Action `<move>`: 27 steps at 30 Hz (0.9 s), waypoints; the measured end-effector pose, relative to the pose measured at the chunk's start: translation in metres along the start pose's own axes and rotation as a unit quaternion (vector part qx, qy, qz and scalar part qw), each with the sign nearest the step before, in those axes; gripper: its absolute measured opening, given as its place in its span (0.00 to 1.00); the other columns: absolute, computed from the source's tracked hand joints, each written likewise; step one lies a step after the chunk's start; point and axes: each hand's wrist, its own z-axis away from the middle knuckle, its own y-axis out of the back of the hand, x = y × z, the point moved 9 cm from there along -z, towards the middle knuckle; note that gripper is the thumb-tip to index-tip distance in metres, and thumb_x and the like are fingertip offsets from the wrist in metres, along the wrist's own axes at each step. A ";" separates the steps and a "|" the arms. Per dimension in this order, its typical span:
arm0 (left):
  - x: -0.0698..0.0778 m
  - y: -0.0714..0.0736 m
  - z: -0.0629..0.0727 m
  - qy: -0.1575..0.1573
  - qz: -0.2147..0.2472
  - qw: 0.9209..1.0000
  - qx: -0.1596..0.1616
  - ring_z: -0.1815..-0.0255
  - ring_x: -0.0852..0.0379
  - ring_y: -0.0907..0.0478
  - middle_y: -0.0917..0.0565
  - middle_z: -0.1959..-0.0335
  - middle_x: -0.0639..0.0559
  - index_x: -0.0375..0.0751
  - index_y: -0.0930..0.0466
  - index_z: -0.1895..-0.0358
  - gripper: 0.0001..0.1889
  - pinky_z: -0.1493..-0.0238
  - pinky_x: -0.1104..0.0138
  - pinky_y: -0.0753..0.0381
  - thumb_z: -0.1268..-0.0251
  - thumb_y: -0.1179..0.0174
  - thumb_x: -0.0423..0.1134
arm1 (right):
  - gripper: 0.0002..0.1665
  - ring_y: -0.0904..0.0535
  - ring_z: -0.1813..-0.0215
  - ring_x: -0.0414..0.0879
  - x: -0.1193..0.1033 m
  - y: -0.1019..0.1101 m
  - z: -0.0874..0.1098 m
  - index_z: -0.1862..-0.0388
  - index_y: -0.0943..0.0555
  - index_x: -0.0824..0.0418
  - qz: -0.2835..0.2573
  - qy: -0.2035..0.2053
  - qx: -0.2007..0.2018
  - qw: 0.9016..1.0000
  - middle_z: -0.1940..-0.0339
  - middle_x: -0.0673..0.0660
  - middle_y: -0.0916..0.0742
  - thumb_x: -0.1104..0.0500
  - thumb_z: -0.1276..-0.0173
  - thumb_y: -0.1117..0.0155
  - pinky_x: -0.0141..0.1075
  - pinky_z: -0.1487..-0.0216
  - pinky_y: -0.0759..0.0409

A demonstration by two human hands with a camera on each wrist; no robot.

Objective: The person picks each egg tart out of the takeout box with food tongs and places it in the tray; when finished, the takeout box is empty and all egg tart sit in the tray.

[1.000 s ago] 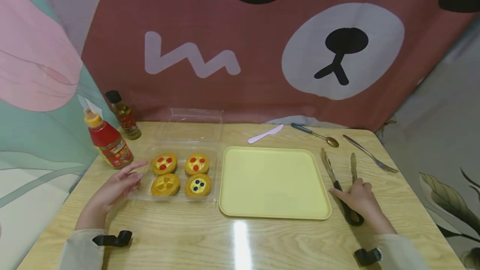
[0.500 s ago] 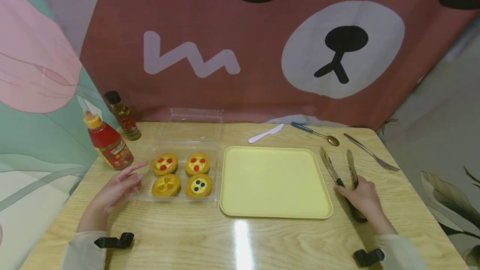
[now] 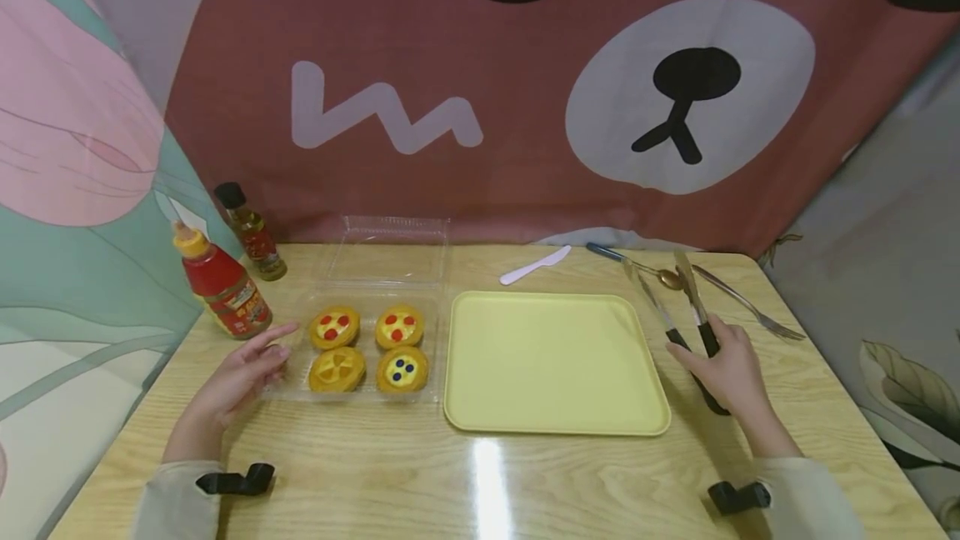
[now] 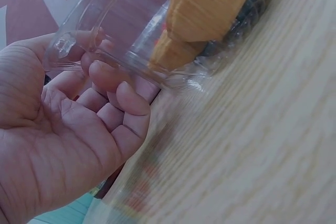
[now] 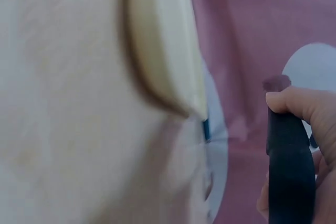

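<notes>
In the head view my right hand point(image 3: 723, 365) grips the black handles of metal tongs point(image 3: 707, 341), their two arms spread and pointing away from me. The tips overlap the bowl of a gold spoon point(image 3: 670, 279). The right wrist view shows the thumb along a black handle point(image 5: 291, 166). My left hand point(image 3: 243, 373) is beside a clear plastic box point(image 3: 300, 394), loosely curled, its fingers at the box's left wall. Inside the open box sit several small tarts, one with blue dots point(image 3: 401, 370), some with red dots point(image 3: 334, 328).
A yellow tray point(image 3: 555, 365) lies between the box and the tongs. Behind it are a pink knife point(image 3: 535, 266) and, farther right, a fork point(image 3: 750, 304). A red sauce bottle point(image 3: 228, 290) and a dark-capped bottle point(image 3: 253, 233) stand at the back left, before a printed cloth point(image 3: 517, 182).
My right hand has taken hold of the tongs and shifted them up and away from me, their arms closer together than before. The left hand has stayed by the box.
</notes>
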 end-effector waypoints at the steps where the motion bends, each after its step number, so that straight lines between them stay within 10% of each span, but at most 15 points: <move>1: 0.000 -0.001 0.000 -0.003 0.002 1.000 -0.003 0.69 0.64 0.29 0.27 0.69 0.60 0.58 0.28 0.39 0.18 0.67 0.73 0.27 0.26 0.53 0.35 | 0.54 0.38 0.45 0.77 -0.005 0.001 -0.001 0.30 0.47 0.78 -0.003 0.010 0.003 1.000 0.42 0.83 0.37 0.43 0.37 0.36 0.68 0.50 0.37; 10: -0.002 0.001 -0.002 -0.008 -0.012 1.000 0.002 0.70 0.64 0.30 0.27 0.70 0.60 0.57 0.29 0.38 0.18 0.68 0.73 0.27 0.26 0.53 0.36 | 0.48 0.28 0.71 0.49 -0.061 -0.007 -0.009 0.32 0.40 0.76 -0.025 0.123 0.009 0.992 0.51 0.71 0.28 0.52 0.41 0.29 0.43 0.69 0.29; 18: -0.004 0.006 0.001 -0.022 -0.007 1.000 0.007 0.71 0.65 0.30 0.28 0.71 0.61 0.61 0.26 0.42 0.18 0.68 0.74 0.27 0.26 0.54 0.34 | 0.49 0.26 0.52 0.61 -0.118 -0.040 -0.016 0.31 0.36 0.69 -0.025 0.199 -0.036 0.979 0.46 0.69 0.27 0.50 0.46 0.26 0.56 0.55 0.27; 27: -0.006 0.008 -0.002 -0.020 -0.009 1.000 0.016 0.71 0.64 0.29 0.28 0.69 0.60 0.56 0.28 0.38 0.19 0.69 0.73 0.26 0.27 0.52 0.34 | 0.47 0.29 0.65 0.47 -0.187 -0.075 -0.015 0.31 0.35 0.64 -0.031 0.263 -0.111 0.958 0.44 0.61 0.26 0.47 0.45 0.27 0.40 0.66 0.30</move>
